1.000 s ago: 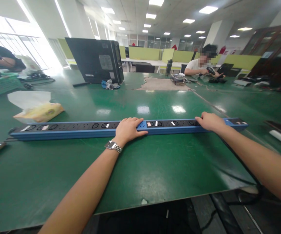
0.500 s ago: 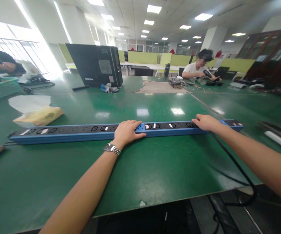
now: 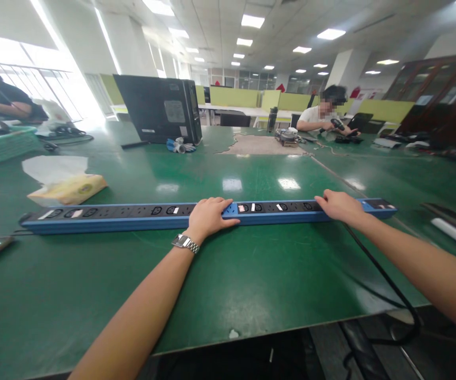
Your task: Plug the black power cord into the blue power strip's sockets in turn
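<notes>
A long blue power strip (image 3: 105, 226) with a black face of several sockets lies across the table. Near its middle, my left hand (image 3: 210, 214), with a metal-banded watch (image 3: 186, 242) at the wrist, grips it, the thumb on the near side and the fingers over the top. Toward the strip's right end, my right hand (image 3: 341, 205) is closed over the sockets, fingers curled. A black power cord (image 3: 374, 258) comes out from under this hand and loops down past the table edge. The cord's plug end is hidden in the hand.
Behind the strip stand a tissue pack (image 3: 69, 189), a black computer case (image 3: 159, 108) and blue-grey gloves (image 3: 180, 145). A green basket (image 3: 6, 145) is at the left. One person (image 3: 323, 113) sits across the green table (image 3: 275, 274), another (image 3: 6, 97) at far left.
The view has shifted slightly. My right hand has turned a little over the sockets, while my left hand keeps its place on the power strip.
</notes>
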The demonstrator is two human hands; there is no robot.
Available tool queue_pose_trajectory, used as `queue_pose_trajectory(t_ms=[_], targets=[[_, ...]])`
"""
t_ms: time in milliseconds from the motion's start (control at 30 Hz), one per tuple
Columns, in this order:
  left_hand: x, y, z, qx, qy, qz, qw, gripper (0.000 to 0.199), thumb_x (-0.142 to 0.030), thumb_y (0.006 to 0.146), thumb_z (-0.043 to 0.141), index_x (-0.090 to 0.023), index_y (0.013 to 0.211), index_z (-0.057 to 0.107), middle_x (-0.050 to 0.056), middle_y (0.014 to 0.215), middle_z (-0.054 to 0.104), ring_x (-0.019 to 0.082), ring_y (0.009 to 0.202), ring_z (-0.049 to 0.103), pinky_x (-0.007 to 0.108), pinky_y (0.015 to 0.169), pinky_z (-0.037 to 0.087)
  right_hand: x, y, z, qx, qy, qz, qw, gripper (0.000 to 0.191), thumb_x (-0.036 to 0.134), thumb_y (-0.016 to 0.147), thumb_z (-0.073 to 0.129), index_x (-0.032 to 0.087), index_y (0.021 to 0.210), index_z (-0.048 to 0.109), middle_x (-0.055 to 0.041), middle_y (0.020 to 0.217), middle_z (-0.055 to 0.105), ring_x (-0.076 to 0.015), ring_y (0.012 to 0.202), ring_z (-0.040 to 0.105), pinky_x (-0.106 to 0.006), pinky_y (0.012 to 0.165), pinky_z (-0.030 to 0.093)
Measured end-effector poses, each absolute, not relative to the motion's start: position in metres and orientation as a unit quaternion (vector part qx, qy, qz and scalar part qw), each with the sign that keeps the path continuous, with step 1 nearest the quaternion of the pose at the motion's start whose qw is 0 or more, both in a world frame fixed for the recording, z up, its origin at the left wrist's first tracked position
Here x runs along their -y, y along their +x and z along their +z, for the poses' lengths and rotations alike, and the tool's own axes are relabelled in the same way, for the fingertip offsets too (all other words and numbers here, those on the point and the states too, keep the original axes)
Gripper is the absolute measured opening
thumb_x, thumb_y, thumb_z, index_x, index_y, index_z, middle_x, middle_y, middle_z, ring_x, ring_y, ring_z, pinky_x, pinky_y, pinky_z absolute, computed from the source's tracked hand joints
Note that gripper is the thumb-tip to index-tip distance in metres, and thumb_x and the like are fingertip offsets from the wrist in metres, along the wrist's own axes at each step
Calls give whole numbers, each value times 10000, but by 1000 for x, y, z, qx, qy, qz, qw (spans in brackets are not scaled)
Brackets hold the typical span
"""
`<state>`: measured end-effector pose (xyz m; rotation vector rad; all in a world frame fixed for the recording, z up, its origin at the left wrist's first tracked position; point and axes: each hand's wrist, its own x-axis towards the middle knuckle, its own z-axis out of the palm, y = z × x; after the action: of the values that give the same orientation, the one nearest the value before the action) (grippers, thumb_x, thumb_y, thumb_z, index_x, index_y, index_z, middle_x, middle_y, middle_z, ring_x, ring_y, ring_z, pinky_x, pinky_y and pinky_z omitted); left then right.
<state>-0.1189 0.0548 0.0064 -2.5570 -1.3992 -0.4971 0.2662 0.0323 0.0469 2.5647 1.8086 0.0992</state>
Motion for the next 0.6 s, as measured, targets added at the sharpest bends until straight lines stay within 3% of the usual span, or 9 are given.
queue_pose_trajectory(t_ms=[133,333,600], targets=[[-56,-119,6,465,-864,-168,94,681,-725,806,510,-241,1281,578,54,1169,676,266,1024,616,382,879,447,-46,262,71,-547,834,34,-64,502,540,911,347,180,979,689,-157,1017,700,-284,932,654,-345,729,464],[-56,-119,4,467,-862,-172,97,669,-715,805,523,-243,1275,580,55,1160,677,266,1012,620,383,869,448,-45,183,72,-661,734,-125,-93,487,502,925,393,147,799,701,-67,633,664,-151,577,602,-241,577,409],[-55,-120,4,462,-864,-176,94,676,-710,802,532,-236,1281,576,59,1172,673,268,1026,613,385,879,442,-60,136,69,-659,750,-62,-7,503,458,914,380,109,1000,731,-195,981,714,-271,920,675,-336,766,484]])
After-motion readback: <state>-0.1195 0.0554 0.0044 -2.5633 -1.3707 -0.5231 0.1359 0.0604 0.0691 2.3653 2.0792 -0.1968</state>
